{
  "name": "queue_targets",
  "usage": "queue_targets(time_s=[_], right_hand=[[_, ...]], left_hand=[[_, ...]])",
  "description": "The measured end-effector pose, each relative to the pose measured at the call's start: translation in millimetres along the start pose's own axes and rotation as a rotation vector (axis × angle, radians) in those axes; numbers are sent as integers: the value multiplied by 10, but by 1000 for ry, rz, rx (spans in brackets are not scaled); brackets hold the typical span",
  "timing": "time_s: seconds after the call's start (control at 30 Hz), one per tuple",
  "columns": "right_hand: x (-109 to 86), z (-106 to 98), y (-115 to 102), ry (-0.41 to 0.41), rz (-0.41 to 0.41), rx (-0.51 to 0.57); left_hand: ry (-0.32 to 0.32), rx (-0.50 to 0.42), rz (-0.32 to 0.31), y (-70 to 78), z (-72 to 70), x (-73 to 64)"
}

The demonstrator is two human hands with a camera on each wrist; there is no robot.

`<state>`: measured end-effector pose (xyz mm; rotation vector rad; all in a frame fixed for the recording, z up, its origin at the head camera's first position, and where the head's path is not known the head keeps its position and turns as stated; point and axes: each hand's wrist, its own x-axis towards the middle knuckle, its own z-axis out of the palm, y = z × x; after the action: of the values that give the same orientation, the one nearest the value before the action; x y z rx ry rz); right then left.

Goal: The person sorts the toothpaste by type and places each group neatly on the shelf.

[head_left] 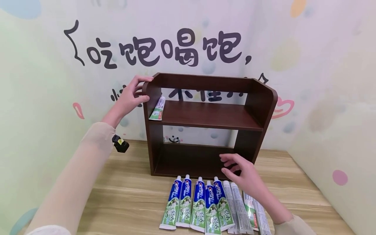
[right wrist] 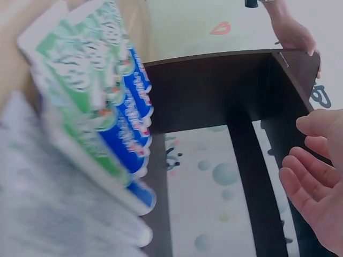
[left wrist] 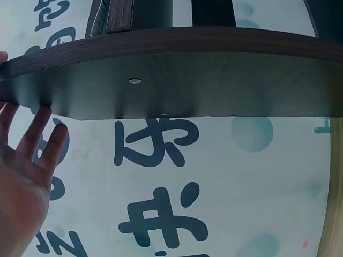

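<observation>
A dark brown two-tier shelf (head_left: 205, 125) stands against the wall. My left hand (head_left: 129, 94) holds the upper front of its left side panel (left wrist: 177, 80), with fingers against the outer face and the thumb near the front edge. One toothpaste tube (head_left: 157, 109) leans upright on the upper tier, against the left wall. In front of the lower tier hovers my right hand (head_left: 245, 174), fingers loosely bent and nothing in them. Below it, several blue and green toothpaste tubes (head_left: 198, 205) lie side by side on the table. More tubes (head_left: 241, 209) lie back side up at their right, partly hidden by my right forearm.
The wood-grain table (head_left: 123, 186) runs up to patterned walls on the left, back and right. A small black device (head_left: 120, 143) sits at my left wrist. Openings in the shelf's back show the wall behind.
</observation>
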<state>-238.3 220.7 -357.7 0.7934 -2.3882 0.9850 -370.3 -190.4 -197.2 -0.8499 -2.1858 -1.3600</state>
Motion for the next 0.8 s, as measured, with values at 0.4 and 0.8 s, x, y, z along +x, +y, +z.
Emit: queue_targets(time_s=[0.4, 0.8], right_hand=[[-459, -134, 138, 57, 69, 1], [-804, -374, 245, 117, 134, -85]], left_hand=[[-4, 21, -16, 28, -11, -30], [-9, 9, -19, 34, -15, -12]])
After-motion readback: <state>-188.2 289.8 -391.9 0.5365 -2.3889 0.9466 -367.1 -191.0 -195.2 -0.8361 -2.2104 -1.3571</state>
